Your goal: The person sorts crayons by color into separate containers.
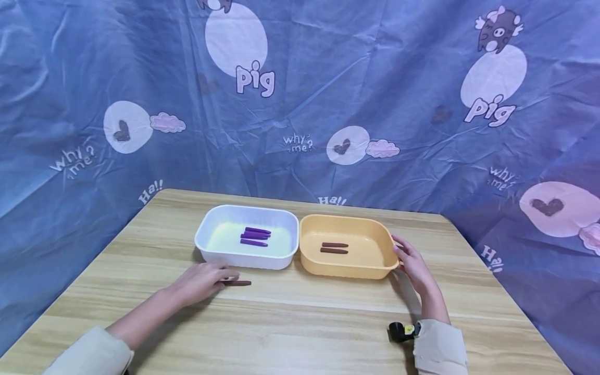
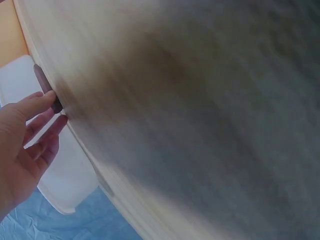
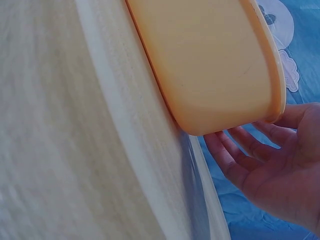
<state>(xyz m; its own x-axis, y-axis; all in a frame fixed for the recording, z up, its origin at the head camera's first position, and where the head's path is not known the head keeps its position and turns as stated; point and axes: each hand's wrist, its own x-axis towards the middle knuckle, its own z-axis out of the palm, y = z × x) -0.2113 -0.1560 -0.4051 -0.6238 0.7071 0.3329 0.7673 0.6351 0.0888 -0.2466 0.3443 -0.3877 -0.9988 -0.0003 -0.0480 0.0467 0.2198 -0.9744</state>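
My left hand (image 1: pixel 203 281) pinches one end of a brown crayon (image 1: pixel 238 283) between thumb and fingers, low over the table in front of the white bin (image 1: pixel 246 262). The left wrist view shows the thumb pressed on that crayon (image 2: pixel 44 80), its tapered end pointing away from the hand. My right hand (image 1: pixel 412 263) holds the right end of the orange bin (image 1: pixel 347 271); in the right wrist view the thumb is at the rim and the fingers lie against the outer wall. Several purple crayons (image 1: pixel 254 235) lie in the white bin. Two brown crayons (image 1: pixel 334 251) lie in the orange one.
The two bins stand side by side near the back of the wooden table (image 1: pixel 290 323). A blue printed cloth (image 1: pixel 300 94) hangs behind the table and along its sides. A small black device (image 1: pixel 398 332) is at the right sleeve.
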